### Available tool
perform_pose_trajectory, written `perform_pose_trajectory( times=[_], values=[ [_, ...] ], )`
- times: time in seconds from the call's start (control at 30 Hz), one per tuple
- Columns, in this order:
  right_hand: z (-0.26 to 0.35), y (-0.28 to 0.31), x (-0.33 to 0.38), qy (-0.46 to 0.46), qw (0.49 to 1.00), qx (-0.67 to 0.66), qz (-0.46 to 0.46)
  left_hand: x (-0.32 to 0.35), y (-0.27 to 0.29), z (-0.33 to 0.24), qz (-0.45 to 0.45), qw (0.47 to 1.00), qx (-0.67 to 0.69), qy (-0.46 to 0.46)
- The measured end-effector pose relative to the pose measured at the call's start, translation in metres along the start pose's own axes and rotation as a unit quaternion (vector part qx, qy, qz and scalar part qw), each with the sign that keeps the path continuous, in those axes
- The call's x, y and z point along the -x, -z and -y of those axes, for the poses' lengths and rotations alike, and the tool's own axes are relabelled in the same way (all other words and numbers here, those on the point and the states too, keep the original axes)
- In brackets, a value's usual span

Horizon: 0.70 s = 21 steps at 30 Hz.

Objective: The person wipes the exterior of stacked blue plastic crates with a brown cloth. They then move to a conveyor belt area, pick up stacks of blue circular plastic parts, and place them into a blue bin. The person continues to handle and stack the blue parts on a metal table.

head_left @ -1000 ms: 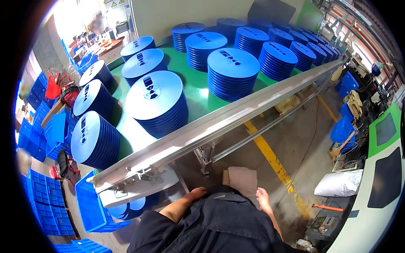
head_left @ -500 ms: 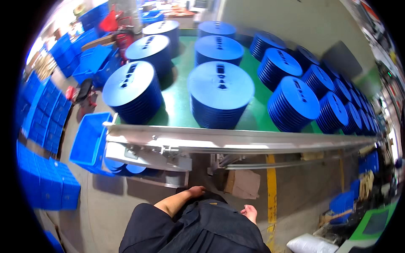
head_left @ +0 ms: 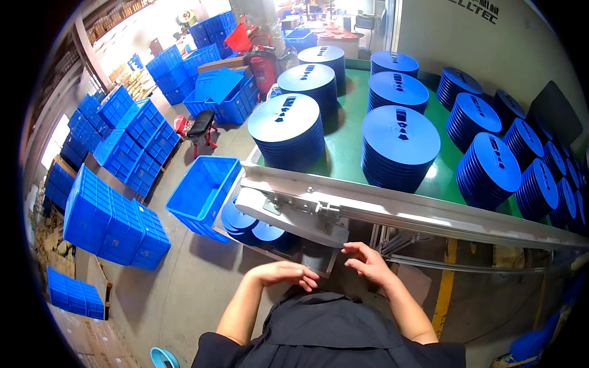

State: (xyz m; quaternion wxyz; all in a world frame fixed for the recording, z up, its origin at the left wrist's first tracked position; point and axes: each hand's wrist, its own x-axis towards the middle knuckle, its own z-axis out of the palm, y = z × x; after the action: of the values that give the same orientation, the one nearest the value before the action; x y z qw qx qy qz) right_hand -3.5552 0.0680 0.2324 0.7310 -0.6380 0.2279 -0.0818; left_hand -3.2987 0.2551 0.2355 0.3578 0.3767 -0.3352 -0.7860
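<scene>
Left hand (head_left: 285,273): raised in front of the torso, palm turned down, fingers loosely bent; nothing visible in its grasp.
Right hand (head_left: 367,262): raised opposite the left, thumb and fingers parted; holds nothing visible; fingertips close to the end of the white housing (head_left: 300,222), contact cannot be told.
Changed, hands: a half second ago both sat low by the waist; now both are up and forward, forearms spread.
Changed, view: swung toward the left; the conveyor's near end and the crates beyond it now lie nearer the middle.
Disc stacks: blue, upright, dark cut-outs on top, standing on the green belt (head_left: 343,150); nearest are the left stack (head_left: 285,126), the middle stack (head_left: 400,144) and the right stack (head_left: 489,170); their arrangement appears unaltered.
Bearing on the work: judged from this, no disc is being handled; both hands are free, and attention seems turned to the belt's end.
Metal rail (head_left: 392,199): along the belt's near edge, between hands and stacks.
Lower discs (head_left: 236,216): blue, beneath the conveyor end, partly hidden by the white housing.
Blue bin (head_left: 199,224): on the floor, just beside the lower discs.
Stool (head_left: 201,124): black seat, beyond the blue bin.
</scene>
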Motion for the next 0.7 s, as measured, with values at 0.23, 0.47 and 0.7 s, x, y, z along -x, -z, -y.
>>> perform_pose_trajectory(
  times=[0.23,0.47,0.7],
  values=[
    [0.165,-0.037,-0.105,0.382,0.905,-0.115,-0.148,0.078,0.093,-0.162,-0.143,0.78,0.192,-0.579],
    [0.168,-0.022,-0.247,0.112,0.914,-0.178,-0.348,-0.003,0.189,-0.258,-0.327,0.894,0.062,-0.301],
    [0.174,-0.069,-0.255,0.195,0.901,-0.183,-0.341,-0.022,0.154,-0.259,-0.261,0.879,0.109,-0.384]
  ],
)
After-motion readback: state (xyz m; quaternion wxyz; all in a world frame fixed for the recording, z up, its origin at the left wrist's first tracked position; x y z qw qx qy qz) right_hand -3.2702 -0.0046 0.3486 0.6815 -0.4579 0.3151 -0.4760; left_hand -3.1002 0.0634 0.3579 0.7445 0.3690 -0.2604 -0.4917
